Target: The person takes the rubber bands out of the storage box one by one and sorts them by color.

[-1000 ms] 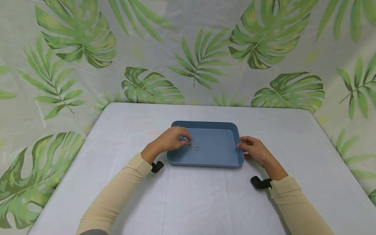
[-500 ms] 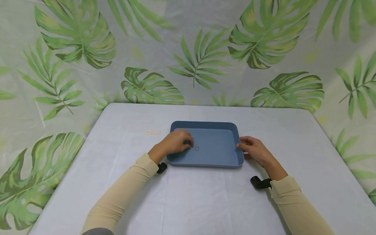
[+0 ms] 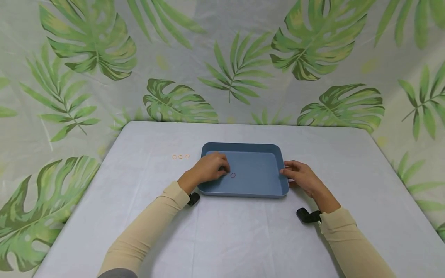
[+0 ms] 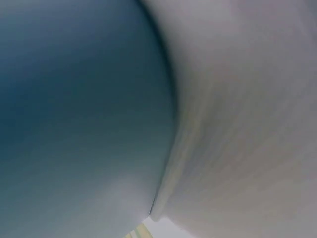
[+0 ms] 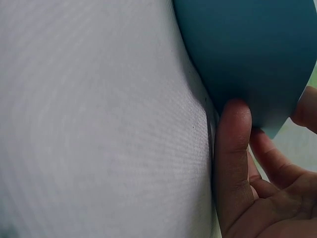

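Note:
A blue-grey rectangular tray (image 3: 257, 173) lies on the table. Inside it, the left hand (image 3: 208, 168) reaches down near the left end, its fingers and thumb curled together close over the tray floor. I cannot tell whether a small ring is between the fingertips. One thin dark-red ring (image 3: 233, 175), like a small rubber band, lies just right of them. At the tray's right end, the right hand (image 3: 300, 177) grips the wall, as its fingers (image 5: 235, 119) against the outer side show in the right wrist view. Only the tray's blue outer wall (image 4: 84, 124) and white cloth fill the left wrist view.
Three thin orange rings (image 3: 180, 157) lie in a row on the white tablecloth (image 3: 229, 235), left of the tray. A leaf-patterned curtain (image 3: 243, 61) hangs behind the table. Each wrist wears a black camera (image 3: 307, 215).
The left hand has moved slightly right and its fingers have drawn together, covering several small dark rings seen in the tray a second ago. The right hand and the tray have stayed in place.

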The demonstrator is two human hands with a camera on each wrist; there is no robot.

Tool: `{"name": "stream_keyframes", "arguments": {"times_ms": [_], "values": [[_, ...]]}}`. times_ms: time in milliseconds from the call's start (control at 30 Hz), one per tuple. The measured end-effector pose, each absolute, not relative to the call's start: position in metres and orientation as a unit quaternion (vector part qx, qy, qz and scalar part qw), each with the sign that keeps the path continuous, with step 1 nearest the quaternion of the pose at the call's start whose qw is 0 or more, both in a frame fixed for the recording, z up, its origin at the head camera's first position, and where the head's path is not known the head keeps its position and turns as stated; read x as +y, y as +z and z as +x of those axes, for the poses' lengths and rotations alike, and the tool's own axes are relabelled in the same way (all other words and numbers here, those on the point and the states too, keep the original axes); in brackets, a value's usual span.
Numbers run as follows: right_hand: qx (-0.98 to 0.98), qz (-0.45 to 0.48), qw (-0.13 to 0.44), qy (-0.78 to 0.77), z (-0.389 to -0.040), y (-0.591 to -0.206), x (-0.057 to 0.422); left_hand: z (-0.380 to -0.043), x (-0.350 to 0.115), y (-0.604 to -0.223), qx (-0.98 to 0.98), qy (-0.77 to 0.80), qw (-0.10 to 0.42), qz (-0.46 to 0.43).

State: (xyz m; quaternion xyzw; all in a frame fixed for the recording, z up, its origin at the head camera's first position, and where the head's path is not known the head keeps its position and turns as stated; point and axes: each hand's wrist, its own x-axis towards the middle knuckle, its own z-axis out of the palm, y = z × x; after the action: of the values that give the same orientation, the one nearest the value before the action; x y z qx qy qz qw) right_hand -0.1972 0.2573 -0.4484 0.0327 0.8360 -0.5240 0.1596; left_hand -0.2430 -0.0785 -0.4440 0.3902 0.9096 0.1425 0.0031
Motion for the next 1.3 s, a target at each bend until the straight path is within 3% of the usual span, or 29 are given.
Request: {"name": "stream_keyframes", "arguments": {"times_ms": [433, 833, 1067, 1300], "values": [[0.835, 0.034, 0.159, -0.526, -0.198, -0.449, 0.257, -0.241, -0.081, -0.439, 0.907, 0.148, -0.012, 0.395], [0.834, 0.032, 0.161, -0.527, -0.197, -0.448, 0.257, -0.232, -0.096, -0.391, 0.839, 0.401, 0.011, 0.367], [0.836, 0.031, 0.159, -0.524, -0.197, -0.450, 0.258, -0.213, -0.102, -0.364, 0.803, 0.460, 0.023, 0.378], [0.837, 0.036, 0.161, -0.522, -0.197, -0.451, 0.258, -0.201, -0.115, -0.361, 0.796, 0.469, 0.028, 0.382]]}}
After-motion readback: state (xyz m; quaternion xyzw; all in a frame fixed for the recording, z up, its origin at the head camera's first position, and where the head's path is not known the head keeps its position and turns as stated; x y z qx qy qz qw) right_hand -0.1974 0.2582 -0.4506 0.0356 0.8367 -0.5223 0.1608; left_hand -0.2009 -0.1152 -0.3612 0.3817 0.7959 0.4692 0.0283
